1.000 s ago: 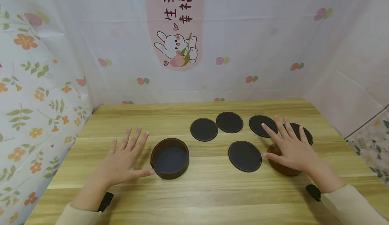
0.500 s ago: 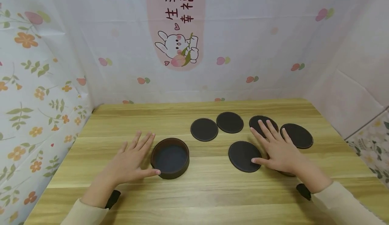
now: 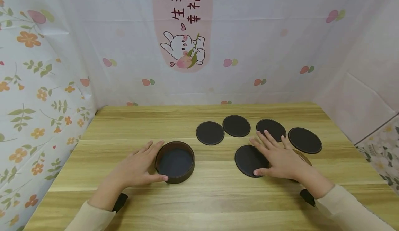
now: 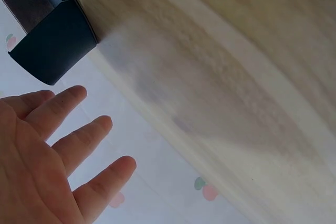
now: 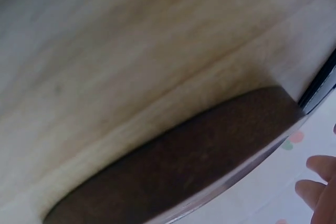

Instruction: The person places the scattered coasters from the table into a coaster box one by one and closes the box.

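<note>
In the head view my left hand is at the left side of a round, dark brown coaster holder with a notch in its wall. Its fingers are extended and the thumb tip overlaps the holder's near rim. The left wrist view shows the holder's dark wall just beyond the fingertips. My right hand is spread above a black round coaster, its thumb over the coaster's near part. Beneath the right palm, mostly hidden, lies a brown round piece; the right wrist view shows its curved brown side.
Behind the hands lie more black coasters: one at centre, one beside it, one further right and one at far right. The wood-grain table meets a patterned cloth backdrop at the back.
The left hand has moved right, up to the holder. The right hand has moved left from over the brown round piece toward the nearest coaster. The coasters and holder stay put.
</note>
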A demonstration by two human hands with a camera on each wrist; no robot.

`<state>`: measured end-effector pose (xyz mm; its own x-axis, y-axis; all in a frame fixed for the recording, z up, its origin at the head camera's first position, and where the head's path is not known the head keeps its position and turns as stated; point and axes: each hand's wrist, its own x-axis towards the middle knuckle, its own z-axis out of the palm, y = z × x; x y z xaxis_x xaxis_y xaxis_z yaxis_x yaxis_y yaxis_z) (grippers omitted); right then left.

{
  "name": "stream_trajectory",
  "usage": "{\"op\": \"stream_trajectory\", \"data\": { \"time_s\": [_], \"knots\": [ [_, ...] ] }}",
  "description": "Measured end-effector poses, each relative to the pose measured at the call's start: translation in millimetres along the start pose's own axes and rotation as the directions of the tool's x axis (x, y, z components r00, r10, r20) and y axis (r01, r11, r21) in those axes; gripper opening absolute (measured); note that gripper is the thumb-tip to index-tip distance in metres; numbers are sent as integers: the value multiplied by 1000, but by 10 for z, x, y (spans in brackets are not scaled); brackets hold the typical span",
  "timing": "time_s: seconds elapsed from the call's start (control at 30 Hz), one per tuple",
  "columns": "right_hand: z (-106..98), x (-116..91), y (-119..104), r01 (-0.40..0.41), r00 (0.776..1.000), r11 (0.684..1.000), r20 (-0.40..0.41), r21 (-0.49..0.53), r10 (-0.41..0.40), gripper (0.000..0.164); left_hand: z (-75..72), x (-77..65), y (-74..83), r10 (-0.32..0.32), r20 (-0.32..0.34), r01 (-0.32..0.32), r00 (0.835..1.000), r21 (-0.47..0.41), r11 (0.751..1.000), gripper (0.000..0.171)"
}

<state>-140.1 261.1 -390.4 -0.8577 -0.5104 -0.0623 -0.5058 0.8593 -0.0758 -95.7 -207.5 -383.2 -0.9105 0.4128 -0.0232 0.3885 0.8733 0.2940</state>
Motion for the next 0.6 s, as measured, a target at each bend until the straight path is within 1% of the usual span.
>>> {"op": "stream_trajectory", "data": {
  "time_s": [0.23, 0.4, 0.6],
  "knots": [
    [14, 23, -28, 25, 999, 999, 44, 30, -26, 110, -5, 19, 2, -17, 51, 18, 999, -24, 1000, 112],
    [-7, 45, -45, 64, 997, 996, 39, 60, -66, 105, -3, 44, -1, -2, 67, 6, 998, -59, 998, 114],
    [-30, 70, -57, 109, 992, 989, 57, 99, -115, 95, -4, 65, 10, -13, 74, 19, 997, -78, 997, 116]
  ]
}}
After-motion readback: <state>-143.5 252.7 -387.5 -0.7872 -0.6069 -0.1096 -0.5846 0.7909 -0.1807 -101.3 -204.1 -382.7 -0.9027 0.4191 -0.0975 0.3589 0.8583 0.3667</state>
